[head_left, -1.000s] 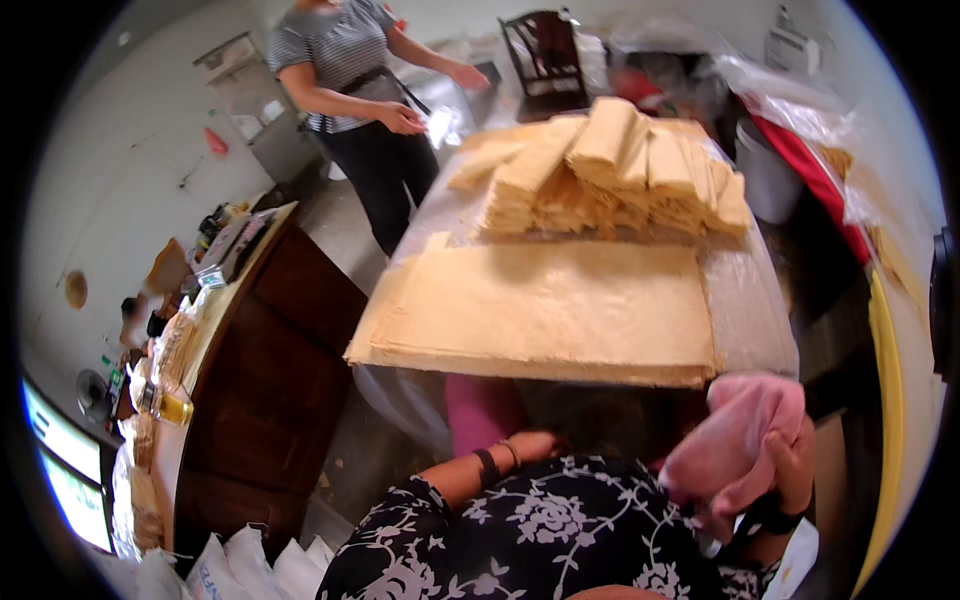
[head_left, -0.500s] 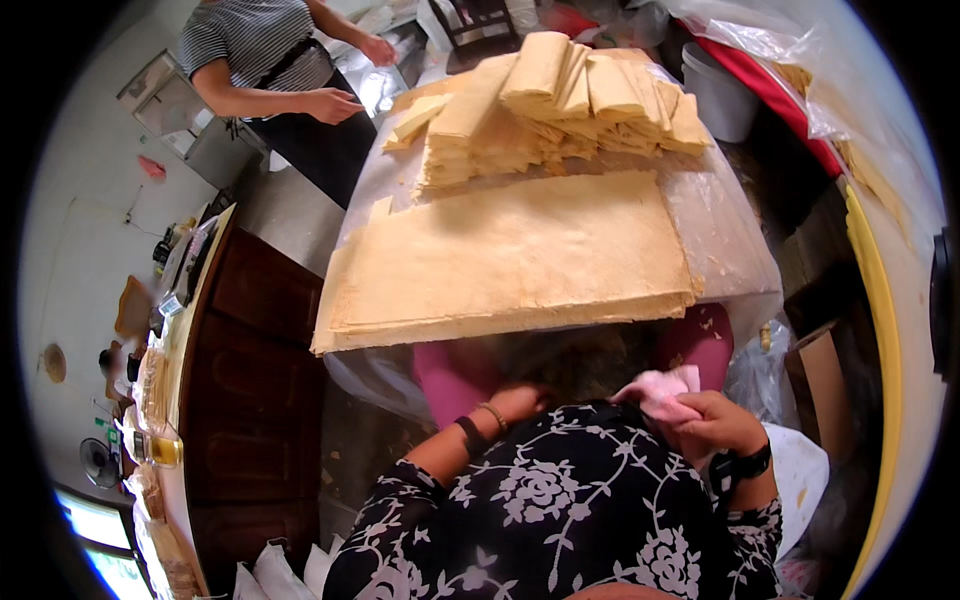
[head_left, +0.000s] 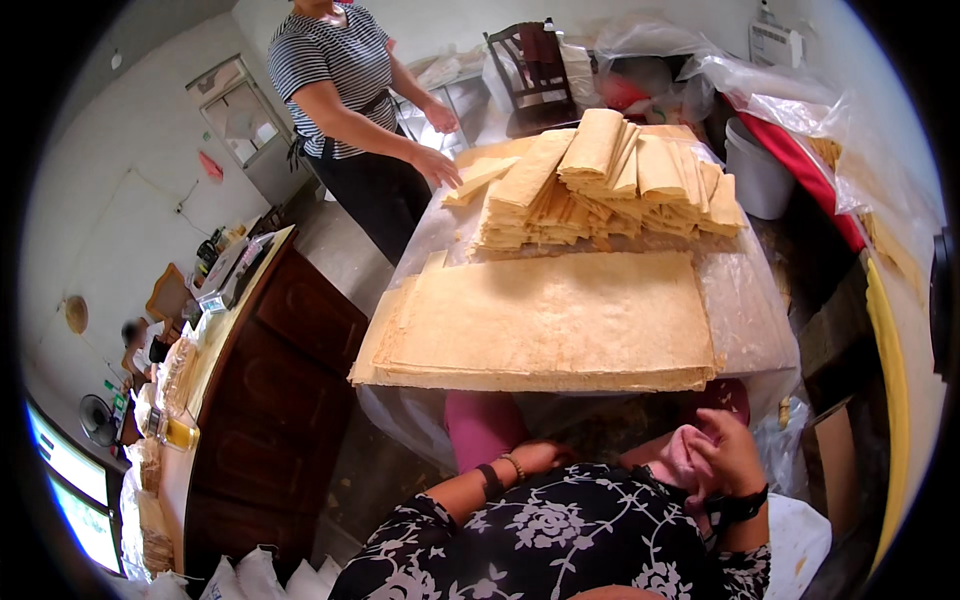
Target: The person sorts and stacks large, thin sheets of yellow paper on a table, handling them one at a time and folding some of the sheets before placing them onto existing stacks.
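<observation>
Before me on the table lies a low stack of large pale-yellow sheets [head_left: 540, 315], thin and ragged-edged. Behind it rises a heap of folded sheets [head_left: 600, 190] of the same colour. My right hand [head_left: 735, 455] is raised over my right thigh, its fingers bent around a pink cloth [head_left: 688, 455] that hangs down beside the palm. Low in my lap rests my left hand [head_left: 543, 456], below the table's near edge; its fingertips are hidden, so I cannot make out whether it holds anything.
Plastic sheeting covers the table [head_left: 750, 300]. At the far left a person in a striped shirt [head_left: 330, 75] stands with one hand near the folded heap. A brown wooden counter [head_left: 285, 370] runs along my left. Beyond the table's right side stands a white bucket [head_left: 757, 165].
My view has tilted upward, so the table sits lower in it. My right hand has lifted and turned with the pink cloth. The other person's hand has come closer to the folded sheets.
</observation>
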Tool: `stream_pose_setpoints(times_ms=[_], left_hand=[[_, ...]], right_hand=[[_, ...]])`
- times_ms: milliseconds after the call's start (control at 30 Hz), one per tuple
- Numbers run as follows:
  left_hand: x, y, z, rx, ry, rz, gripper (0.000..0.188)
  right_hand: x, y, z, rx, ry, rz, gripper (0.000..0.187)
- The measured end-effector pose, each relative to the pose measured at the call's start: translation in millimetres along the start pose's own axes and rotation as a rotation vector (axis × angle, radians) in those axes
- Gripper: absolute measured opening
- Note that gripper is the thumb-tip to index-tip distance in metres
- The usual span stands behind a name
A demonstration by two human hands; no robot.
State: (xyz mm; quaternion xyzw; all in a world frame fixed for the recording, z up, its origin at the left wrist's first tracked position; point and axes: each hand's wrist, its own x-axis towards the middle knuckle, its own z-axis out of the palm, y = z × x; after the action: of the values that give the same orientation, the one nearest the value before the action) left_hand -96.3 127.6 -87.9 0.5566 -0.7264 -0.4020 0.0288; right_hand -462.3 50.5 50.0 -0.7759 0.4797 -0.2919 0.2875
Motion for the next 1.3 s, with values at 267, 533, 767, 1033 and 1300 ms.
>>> stream_pose_setpoints(times_ms=[267, 533, 767, 1033, 1300], left_hand=[[-2, -12, 11, -0.029, -0.001, -0.047, 0.034], [3, -3, 3, 0.01, 0.015, -0.016, 0.033], [-3, -12, 6, 0.023, 0.091, -0.004, 0.031], [-15, -1, 10, 0.032, 0.055, -0.069, 0.034], [-29, 46, -36, -0.31, -0.115, -0.321, 0.037]], right_hand=[[44, -122, -113, 0.312, 0.29, -0.509, 0.06], [22, -190, -61, 0.881, -0.363, -0.789, 0.066], [-1, -113, 24, 0.599, -0.494, -0.272, 0.067], [30, -79, 22, 0.417, -0.352, -0.063, 0.068], [79, -128, -24, 0.285, -0.161, -0.192, 0.069]])
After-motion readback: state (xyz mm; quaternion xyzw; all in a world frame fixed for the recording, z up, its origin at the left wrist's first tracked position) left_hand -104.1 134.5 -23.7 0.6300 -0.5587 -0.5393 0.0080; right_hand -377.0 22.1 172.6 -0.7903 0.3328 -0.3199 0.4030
